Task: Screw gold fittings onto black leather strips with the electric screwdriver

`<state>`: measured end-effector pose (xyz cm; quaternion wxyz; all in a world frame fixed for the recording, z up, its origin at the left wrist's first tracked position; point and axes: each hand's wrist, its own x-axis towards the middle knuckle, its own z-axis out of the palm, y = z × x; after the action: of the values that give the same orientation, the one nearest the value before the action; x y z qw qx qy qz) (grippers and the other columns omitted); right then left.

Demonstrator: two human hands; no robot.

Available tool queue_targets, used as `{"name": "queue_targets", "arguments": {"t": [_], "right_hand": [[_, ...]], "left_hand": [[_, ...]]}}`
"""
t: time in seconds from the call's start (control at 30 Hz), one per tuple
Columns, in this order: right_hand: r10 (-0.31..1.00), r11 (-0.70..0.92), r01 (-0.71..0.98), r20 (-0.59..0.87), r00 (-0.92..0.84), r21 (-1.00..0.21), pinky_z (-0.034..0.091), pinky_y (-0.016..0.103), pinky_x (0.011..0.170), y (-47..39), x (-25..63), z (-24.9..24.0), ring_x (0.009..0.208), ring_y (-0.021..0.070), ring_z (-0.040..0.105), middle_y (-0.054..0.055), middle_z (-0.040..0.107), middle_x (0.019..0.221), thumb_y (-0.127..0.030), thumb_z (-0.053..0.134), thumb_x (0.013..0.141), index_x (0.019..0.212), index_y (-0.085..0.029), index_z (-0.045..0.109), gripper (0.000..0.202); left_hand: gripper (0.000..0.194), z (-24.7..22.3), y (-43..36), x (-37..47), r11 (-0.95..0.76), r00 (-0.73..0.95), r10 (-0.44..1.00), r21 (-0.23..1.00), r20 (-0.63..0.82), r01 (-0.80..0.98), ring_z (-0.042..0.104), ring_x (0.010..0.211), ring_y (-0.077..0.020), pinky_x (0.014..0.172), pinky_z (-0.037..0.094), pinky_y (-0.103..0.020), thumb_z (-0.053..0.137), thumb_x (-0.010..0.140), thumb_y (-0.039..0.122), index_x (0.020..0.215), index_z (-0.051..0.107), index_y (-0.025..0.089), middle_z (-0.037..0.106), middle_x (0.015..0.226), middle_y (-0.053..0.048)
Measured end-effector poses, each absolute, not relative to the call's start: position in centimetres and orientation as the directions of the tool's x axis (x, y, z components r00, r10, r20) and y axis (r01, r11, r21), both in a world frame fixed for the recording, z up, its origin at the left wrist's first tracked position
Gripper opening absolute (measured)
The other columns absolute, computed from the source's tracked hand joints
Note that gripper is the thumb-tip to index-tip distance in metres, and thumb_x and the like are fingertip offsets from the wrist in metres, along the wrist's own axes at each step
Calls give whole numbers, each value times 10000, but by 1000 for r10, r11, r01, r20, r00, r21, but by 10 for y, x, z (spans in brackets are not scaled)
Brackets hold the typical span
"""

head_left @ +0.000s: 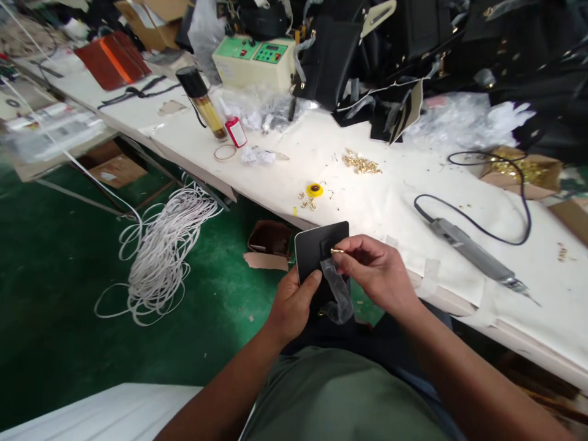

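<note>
My left hand (294, 303) grips a black leather panel (316, 242) with a pale edge, thumb on its face, tilted up in front of my body. A strip of clear plastic wrap (339, 294) hangs across the panel. Between thumb and forefinger, my right hand (374, 269) pinches a small gold metal piece (337, 250) against the panel; its exact kind is too small to tell. On the table beyond lie a few gold fittings (309, 203) beside a round yellow object (315, 190), and a larger pile of gold fittings (361, 162).
A grey corded electric screwdriver (478, 254) lies on the white table (404, 184) at right, its black cable looping behind. A red-and-white bottle (236, 130), a black-capped bottle (202, 104) and black bags (328, 58) stand farther back. Coiled white cord (160, 257) covers floor at left.
</note>
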<state>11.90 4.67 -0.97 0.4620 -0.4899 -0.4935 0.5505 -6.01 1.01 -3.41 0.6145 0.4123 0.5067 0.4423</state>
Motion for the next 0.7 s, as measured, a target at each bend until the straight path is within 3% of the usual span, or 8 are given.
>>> {"name": "queue_targets", "arguments": {"t": [0.13,0.27,0.4,0.7], "right_hand": [[999,27,54,29,42,-998,545,267,658,30,130,-17,711,142,659,23,747,846,-417,802,879,910,-210,775,211],[969,190,256,224,109,-948,547,293,705,17,147,-13,762,159,668,30,744,864,-335,754,927,894,-224,777,118],[920,307,376,374,119,-874,538,295,689,5,162,-7,731,152,651,23,733,829,-270,714,956,889,-226,755,90],[833,454,493,550,60,-742,560,285,709,-12,191,-6,790,161,713,32,778,885,-180,701,959,960,-225,750,67]], "left_hand": [[377,-27,1,-44,192,124,974,981,-190,-2,708,1140,-255,1027,525,-339,648,1005,431,1280,734,187,780,1248,-63],[396,-19,-6,-27,157,152,976,987,-159,24,706,1141,-256,1041,520,-340,626,1018,430,1313,715,182,766,1280,-76],[365,-10,-10,-11,79,158,983,991,-96,112,704,1145,-252,1053,506,-322,622,1022,403,1289,731,180,772,1265,-74],[335,-5,-13,9,-126,270,962,946,42,298,703,1116,-234,993,529,-315,563,1059,367,1305,716,199,771,1239,-72]]}}
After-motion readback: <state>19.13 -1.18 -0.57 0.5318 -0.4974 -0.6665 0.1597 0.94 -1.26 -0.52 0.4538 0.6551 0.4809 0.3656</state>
